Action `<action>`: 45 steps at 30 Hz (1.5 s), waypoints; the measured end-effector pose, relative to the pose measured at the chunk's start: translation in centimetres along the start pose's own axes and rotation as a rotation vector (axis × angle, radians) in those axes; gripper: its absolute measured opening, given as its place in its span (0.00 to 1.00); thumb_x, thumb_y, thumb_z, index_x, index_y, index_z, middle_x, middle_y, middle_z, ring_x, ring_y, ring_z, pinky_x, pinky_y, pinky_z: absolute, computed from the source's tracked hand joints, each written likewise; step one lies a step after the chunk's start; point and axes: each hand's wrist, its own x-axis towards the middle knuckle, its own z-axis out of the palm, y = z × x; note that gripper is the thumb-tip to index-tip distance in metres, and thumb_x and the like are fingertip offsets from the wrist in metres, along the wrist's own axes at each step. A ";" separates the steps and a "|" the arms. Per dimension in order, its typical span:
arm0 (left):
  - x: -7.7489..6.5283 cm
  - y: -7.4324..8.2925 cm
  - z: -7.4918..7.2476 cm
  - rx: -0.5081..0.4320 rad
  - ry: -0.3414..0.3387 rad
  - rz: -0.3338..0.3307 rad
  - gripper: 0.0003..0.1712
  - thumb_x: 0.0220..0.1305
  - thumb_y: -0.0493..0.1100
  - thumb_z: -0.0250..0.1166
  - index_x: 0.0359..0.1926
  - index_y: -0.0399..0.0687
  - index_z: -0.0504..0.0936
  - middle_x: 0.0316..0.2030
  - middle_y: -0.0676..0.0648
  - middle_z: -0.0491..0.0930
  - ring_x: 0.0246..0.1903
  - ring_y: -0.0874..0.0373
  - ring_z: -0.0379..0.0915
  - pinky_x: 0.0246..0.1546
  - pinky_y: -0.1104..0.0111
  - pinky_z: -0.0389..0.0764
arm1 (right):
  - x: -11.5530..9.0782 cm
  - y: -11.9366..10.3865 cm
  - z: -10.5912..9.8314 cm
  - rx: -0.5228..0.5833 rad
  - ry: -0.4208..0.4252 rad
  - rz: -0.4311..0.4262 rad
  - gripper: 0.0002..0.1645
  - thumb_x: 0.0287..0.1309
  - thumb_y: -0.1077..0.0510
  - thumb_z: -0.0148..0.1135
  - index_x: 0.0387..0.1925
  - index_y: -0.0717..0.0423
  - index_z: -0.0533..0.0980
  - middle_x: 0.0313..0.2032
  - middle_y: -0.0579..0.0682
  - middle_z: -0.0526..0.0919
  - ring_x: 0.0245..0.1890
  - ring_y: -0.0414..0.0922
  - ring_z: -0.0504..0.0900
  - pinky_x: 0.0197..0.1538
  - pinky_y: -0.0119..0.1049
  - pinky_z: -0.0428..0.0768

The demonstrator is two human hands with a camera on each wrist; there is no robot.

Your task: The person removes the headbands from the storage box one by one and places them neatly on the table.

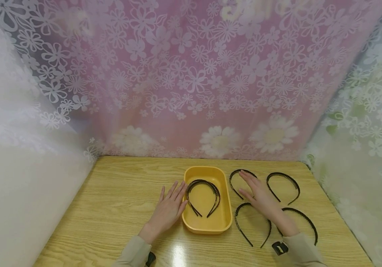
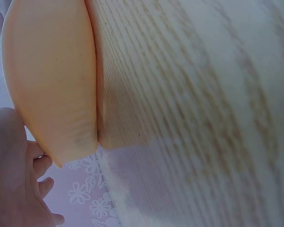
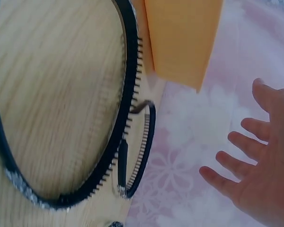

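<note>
In the head view a yellow plastic bin (image 1: 207, 230) sits on the table, with two black toothed headbands (image 1: 201, 181) overlapping inside it. My left hand (image 1: 169, 209) is at the bin's left rim, fingers extended and spread. The left wrist view shows those fingers at the far end of the bin's wall (image 2: 52, 80). To the right of the bin, my right hand (image 1: 259, 196) reaches over a black headband (image 1: 231, 181), partly covering it, with nothing in its fingers. Closer to me lies another headband (image 1: 237, 218), which has a sparkly section.
Two more headbands lie farther right, one toward the back (image 1: 282, 174) and one in front (image 1: 311, 224), partly behind the right forearm. Wood-grain table (image 1: 124, 193) extends left of the bin. A pink floral curtain (image 1: 184, 92) hangs behind, with pale sheets at both sides.
</note>
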 end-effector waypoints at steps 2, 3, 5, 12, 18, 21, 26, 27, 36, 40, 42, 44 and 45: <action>0.0 0.0 -0.1 -0.004 0.001 0.001 0.33 0.80 0.53 0.50 0.78 0.45 0.59 0.78 0.47 0.57 0.78 0.46 0.47 0.73 0.37 0.50 | 0.1 -0.4 0.3 -0.021 -0.003 -0.014 0.39 0.68 0.56 0.64 0.74 0.62 0.62 0.71 0.64 0.66 0.68 0.67 0.66 0.62 0.67 0.71; 0.0 0.0 -0.1 -0.006 0.002 0.002 0.33 0.80 0.53 0.50 0.78 0.45 0.59 0.78 0.47 0.57 0.78 0.45 0.48 0.73 0.36 0.50 | 0.1 -0.6 0.5 -0.033 -0.006 -0.019 0.39 0.68 0.55 0.64 0.75 0.62 0.62 0.71 0.64 0.66 0.69 0.67 0.65 0.61 0.67 0.72; 0.1 0.1 -0.1 -0.009 0.005 0.005 0.33 0.80 0.52 0.50 0.78 0.45 0.60 0.77 0.46 0.58 0.78 0.45 0.48 0.73 0.36 0.50 | 0.1 -1.0 0.8 -0.064 -0.011 -0.036 0.39 0.69 0.54 0.64 0.75 0.62 0.62 0.71 0.65 0.66 0.70 0.67 0.64 0.62 0.67 0.71; 0.2 0.1 -0.1 -0.020 0.009 0.009 0.33 0.80 0.52 0.50 0.78 0.44 0.60 0.77 0.45 0.58 0.77 0.44 0.49 0.73 0.36 0.50 | -0.3 -2.2 1.9 -0.100 -0.080 -0.068 0.41 0.69 0.52 0.63 0.77 0.61 0.59 0.75 0.61 0.61 0.74 0.65 0.58 0.68 0.66 0.65; 0.2 0.2 -0.1 -0.020 0.007 0.008 0.33 0.80 0.52 0.50 0.78 0.44 0.60 0.77 0.45 0.58 0.77 0.44 0.49 0.73 0.36 0.50 | -0.9 -2.2 2.9 -0.169 -0.084 -0.148 0.40 0.72 0.47 0.58 0.77 0.60 0.60 0.75 0.58 0.62 0.73 0.63 0.61 0.66 0.66 0.68; 0.2 0.2 -0.1 -0.021 0.006 0.008 0.33 0.80 0.52 0.51 0.78 0.44 0.60 0.77 0.45 0.58 0.77 0.44 0.49 0.72 0.36 0.50 | -1.2 -1.9 3.4 -0.199 -0.113 -0.157 0.40 0.74 0.43 0.54 0.78 0.58 0.59 0.75 0.58 0.62 0.73 0.62 0.61 0.65 0.67 0.67; 0.3 0.3 -0.2 -0.030 0.004 0.011 0.33 0.80 0.51 0.51 0.78 0.44 0.60 0.77 0.45 0.59 0.77 0.43 0.50 0.72 0.35 0.50 | -1.5 -1.7 3.9 -0.195 -0.210 -0.093 0.40 0.76 0.42 0.51 0.78 0.59 0.57 0.77 0.57 0.58 0.76 0.59 0.56 0.69 0.68 0.62; 0.3 0.3 -0.3 -0.032 0.003 0.012 0.33 0.80 0.51 0.51 0.78 0.44 0.60 0.77 0.45 0.59 0.77 0.43 0.49 0.72 0.35 0.50 | -1.5 -1.8 3.9 -0.186 -0.214 -0.084 0.40 0.75 0.43 0.52 0.78 0.59 0.57 0.77 0.57 0.58 0.77 0.59 0.56 0.69 0.68 0.61; 0.7 0.0 -0.8 -0.039 -0.032 0.009 0.34 0.79 0.54 0.52 0.78 0.44 0.61 0.76 0.45 0.60 0.77 0.45 0.49 0.73 0.36 0.48 | -1.5 -2.7 3.6 -0.201 -0.190 -0.086 0.40 0.75 0.45 0.54 0.78 0.59 0.57 0.77 0.57 0.59 0.76 0.58 0.58 0.70 0.69 0.60; 1.3 -0.2 -1.5 -0.073 -0.046 0.018 0.32 0.79 0.53 0.53 0.76 0.44 0.64 0.74 0.44 0.64 0.77 0.45 0.50 0.73 0.36 0.46 | -1.6 -2.5 3.7 -0.209 -0.179 -0.106 0.40 0.75 0.43 0.52 0.78 0.58 0.56 0.76 0.58 0.60 0.75 0.59 0.60 0.69 0.68 0.62; 1.8 -0.3 -1.9 -0.086 -0.038 0.036 0.31 0.78 0.52 0.54 0.75 0.43 0.66 0.73 0.43 0.67 0.76 0.44 0.52 0.73 0.36 0.49 | -1.6 -2.4 3.9 -0.213 -0.177 -0.116 0.40 0.76 0.43 0.52 0.79 0.57 0.56 0.76 0.58 0.61 0.75 0.59 0.59 0.68 0.68 0.62; 2.5 -0.5 -2.5 -0.105 -0.026 0.058 0.29 0.78 0.50 0.55 0.73 0.41 0.69 0.71 0.41 0.69 0.75 0.42 0.55 0.72 0.36 0.53 | -1.6 -2.2 4.1 -0.220 -0.178 -0.122 0.40 0.76 0.43 0.52 0.79 0.56 0.55 0.76 0.58 0.60 0.75 0.58 0.59 0.68 0.68 0.63; 2.9 -0.5 -2.9 -0.119 -0.017 0.069 0.28 0.77 0.49 0.56 0.72 0.40 0.70 0.70 0.40 0.70 0.74 0.41 0.56 0.71 0.36 0.55 | -1.6 -2.2 4.1 -0.215 -0.178 -0.122 0.40 0.75 0.44 0.52 0.79 0.57 0.56 0.76 0.58 0.60 0.75 0.58 0.59 0.69 0.67 0.62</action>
